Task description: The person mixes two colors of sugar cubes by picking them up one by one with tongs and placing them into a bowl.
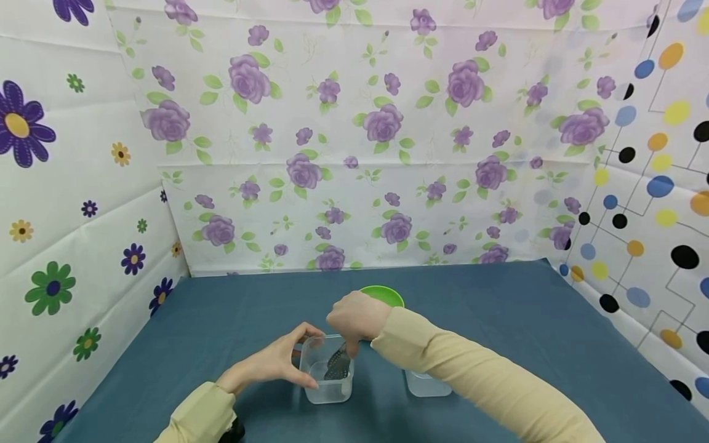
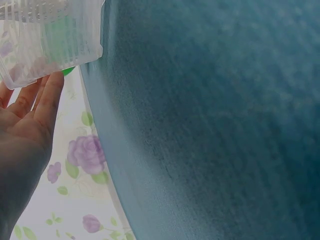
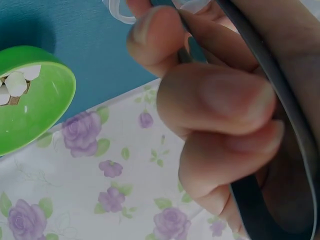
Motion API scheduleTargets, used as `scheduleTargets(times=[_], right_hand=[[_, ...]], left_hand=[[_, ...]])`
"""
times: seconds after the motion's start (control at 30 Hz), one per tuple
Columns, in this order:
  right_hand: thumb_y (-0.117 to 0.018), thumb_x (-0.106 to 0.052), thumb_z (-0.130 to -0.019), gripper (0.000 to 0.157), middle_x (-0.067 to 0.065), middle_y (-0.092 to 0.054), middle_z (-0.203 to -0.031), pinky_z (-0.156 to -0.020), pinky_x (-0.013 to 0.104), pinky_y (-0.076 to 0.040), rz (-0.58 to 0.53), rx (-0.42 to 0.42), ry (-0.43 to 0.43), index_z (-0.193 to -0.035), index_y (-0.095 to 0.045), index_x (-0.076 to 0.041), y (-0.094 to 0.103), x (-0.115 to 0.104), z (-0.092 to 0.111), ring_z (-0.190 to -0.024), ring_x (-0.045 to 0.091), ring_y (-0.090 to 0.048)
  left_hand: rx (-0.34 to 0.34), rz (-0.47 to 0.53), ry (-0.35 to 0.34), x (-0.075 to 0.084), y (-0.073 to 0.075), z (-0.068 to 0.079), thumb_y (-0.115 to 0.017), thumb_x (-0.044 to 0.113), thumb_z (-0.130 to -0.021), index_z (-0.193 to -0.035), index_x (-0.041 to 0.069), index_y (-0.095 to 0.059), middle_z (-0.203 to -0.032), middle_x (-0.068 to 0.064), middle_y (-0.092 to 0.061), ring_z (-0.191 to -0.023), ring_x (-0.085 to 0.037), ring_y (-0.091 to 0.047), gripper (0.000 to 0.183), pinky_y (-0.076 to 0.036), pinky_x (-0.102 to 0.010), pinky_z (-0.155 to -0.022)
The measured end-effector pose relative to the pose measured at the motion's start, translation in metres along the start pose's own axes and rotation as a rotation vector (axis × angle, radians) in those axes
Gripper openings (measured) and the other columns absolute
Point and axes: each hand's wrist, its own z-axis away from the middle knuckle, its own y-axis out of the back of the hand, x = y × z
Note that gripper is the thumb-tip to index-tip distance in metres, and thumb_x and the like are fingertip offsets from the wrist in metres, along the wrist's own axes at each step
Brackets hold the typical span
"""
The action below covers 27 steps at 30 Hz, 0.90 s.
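My left hand [image 1: 277, 363] spans the left side of a clear plastic container [image 1: 327, 394], thumb at the near side and fingers at the far corner. The left wrist view shows the fingers of this hand [image 2: 30, 120] against the wall of the same container [image 2: 75, 45]. In my right hand [image 1: 357, 317] are dark tongs [image 1: 338, 364], held pointing down with their perforated ends inside the container. Seen from the right wrist, the fingers of the hand [image 3: 215, 115] curl around the long dark arms of the tongs [image 3: 265, 65].
Behind my right hand stands a green bowl [image 1: 382, 294]; the right wrist view shows white and brown pieces [image 3: 15, 85] in it. A second clear container [image 1: 426, 386] sits to the right, partly hidden by my right sleeve. Patterned cloth walls enclose the blue table [image 1: 498, 320].
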Motion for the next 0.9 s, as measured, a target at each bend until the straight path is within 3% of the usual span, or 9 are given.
scheduleTargets(times=[0.43, 0.7, 0.9], right_hand=[[-0.079, -0.03, -0.07, 0.02, -0.006, -0.049, -0.056, -0.042, 0.024, -0.03, 0.005, -0.064, -0.007, -0.066, -0.062, -0.021, -0.002, -0.004, -0.007, -0.045, 0.01, -0.036], [-0.077, -0.028, -0.072, 0.019, -0.007, -0.05, -0.058, -0.043, 0.023, -0.035, -0.023, -0.02, 0.024, -0.064, -0.062, -0.021, -0.002, -0.001, -0.003, -0.048, 0.009, -0.043], [-0.074, -0.025, -0.075, 0.026, -0.006, -0.047, -0.045, -0.039, 0.021, -0.036, -0.099, 0.023, 0.078, -0.054, -0.059, -0.02, -0.007, 0.007, -0.004, -0.04, 0.007, -0.046]], left_hand=[[0.009, 0.003, 0.018, 0.0, 0.0, 0.0, -0.073, 0.019, -0.079, -0.128, 0.01, -0.036, -0.129, -0.012, -0.037, -0.112, -0.03, -0.039, 0.062, -0.04, -0.041, -0.086], [0.007, -0.002, 0.006, 0.001, 0.0, -0.001, -0.073, 0.019, -0.078, -0.127, 0.009, -0.035, -0.129, -0.013, -0.036, -0.112, -0.03, -0.039, 0.063, -0.04, -0.042, -0.086], [0.006, 0.001, 0.0, 0.001, -0.001, 0.0, -0.073, 0.018, -0.078, -0.128, 0.009, -0.035, -0.129, -0.011, -0.036, -0.112, -0.031, -0.039, 0.063, -0.04, -0.044, -0.086]])
